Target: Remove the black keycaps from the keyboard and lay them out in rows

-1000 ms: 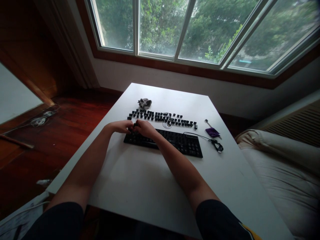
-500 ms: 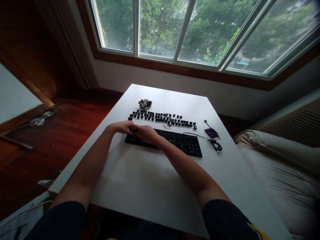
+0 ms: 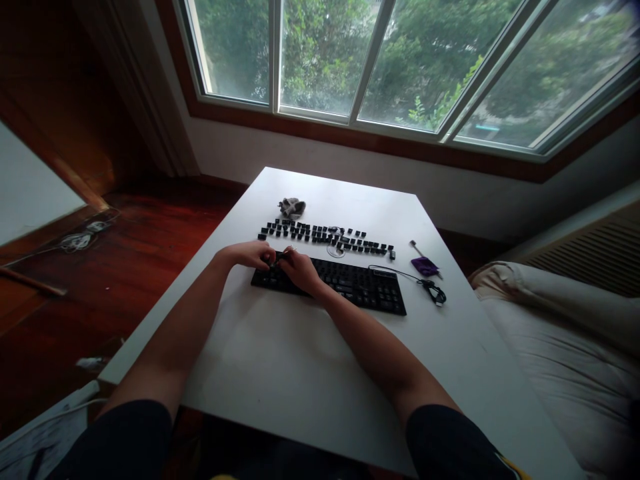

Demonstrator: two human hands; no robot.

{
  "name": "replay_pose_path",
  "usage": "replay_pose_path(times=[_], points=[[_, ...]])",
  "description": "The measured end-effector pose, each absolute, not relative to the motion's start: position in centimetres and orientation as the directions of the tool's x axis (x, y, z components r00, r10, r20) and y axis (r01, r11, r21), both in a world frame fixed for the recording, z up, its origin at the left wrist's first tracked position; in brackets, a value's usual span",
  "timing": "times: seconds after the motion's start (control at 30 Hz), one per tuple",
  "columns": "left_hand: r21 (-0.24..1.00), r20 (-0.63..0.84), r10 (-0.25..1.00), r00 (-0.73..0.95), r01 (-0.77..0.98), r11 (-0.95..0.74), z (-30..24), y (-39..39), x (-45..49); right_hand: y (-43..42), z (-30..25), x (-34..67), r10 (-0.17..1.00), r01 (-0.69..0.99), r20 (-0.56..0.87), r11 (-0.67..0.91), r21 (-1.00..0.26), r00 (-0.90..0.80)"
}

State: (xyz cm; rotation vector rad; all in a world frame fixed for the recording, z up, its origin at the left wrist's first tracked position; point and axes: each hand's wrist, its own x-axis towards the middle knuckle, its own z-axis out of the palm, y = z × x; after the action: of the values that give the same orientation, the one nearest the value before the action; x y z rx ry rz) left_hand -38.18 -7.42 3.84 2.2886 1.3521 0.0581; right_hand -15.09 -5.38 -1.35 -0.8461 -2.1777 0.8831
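A black keyboard [image 3: 357, 283] lies across the white table. My left hand [image 3: 254, 254] is over its far left corner with the fingers curled. Close beside it, my right hand [image 3: 301, 270] is bent over the keyboard's left part, thumb and fingers drawn together near a small dark piece. What either hand's fingertips hold is too small to make out. Beyond the keyboard, several loose black keycaps [image 3: 320, 235] are spread in uneven rows. The keyboard's cable [image 3: 434, 292] runs to the right and ends in a coiled bundle.
A crumpled grey cloth [image 3: 292, 208] lies behind the keycaps. To the right are a purple cloth [image 3: 425, 267] and a thin stick-like tool [image 3: 416, 248]. A thin round outline [image 3: 336, 251] shows between keycaps and keyboard. A pale padded seat [image 3: 545, 347] stands right of the table [image 3: 295, 373].
My right hand has drawn slightly back to the right from my left hand, so a small gap shows between them. My left hand has barely moved.
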Motion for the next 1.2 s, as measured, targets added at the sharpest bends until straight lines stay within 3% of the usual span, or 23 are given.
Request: replay_pose_path(times=[0.17,0.27,0.47,0.6,0.77,0.93,1.2], points=[[0.451,-0.053,0.861,0.506,0.781,-0.432,4.1,-7.3,-38.0,-5.3,-1.5,-15.1,0.828,0.199,0.283,0.419,-0.886,-0.483],[0.551,0.043,0.891,0.452,0.733,-0.398,3.9,-7.0,-37.5,-5.2,-1.2,-15.0,0.889,0.155,0.21,0.293,-0.943,-0.406],[0.767,0.065,0.913,0.402,0.565,-0.304,2.8,-6.5,-36.4,-4.3,-0.5,-14.6,0.918,-0.03,0.088,0.083,-0.996,-0.386],[0.831,0.113,0.923,0.368,0.474,-0.291,2.2,-6.3,-35.4,-3.5,-0.3,-14.4,0.922,-0.07,-0.005,-0.035,-0.997,-0.388],[0.774,0.2,0.938,0.282,0.542,-0.328,2.4,-6.7,-33.9,-2.5,-0.7,-14.0,0.928,-0.131,-0.029,-0.083,-0.988,-0.371],[0.625,0.258,0.894,0.365,0.642,-0.443,3.5,-7.4,-32.7,-1.3,-0.5,-13.1,0.921,-0.104,-0.043,-0.09,-0.99,-0.388],[0.5,0.277,0.857,0.434,0.697,-0.514,3.8,-7.7,-31.7,-0.5,0.2,-11.7,0.876,-0.027,-0.106,-0.134,-0.991,-0.47]])
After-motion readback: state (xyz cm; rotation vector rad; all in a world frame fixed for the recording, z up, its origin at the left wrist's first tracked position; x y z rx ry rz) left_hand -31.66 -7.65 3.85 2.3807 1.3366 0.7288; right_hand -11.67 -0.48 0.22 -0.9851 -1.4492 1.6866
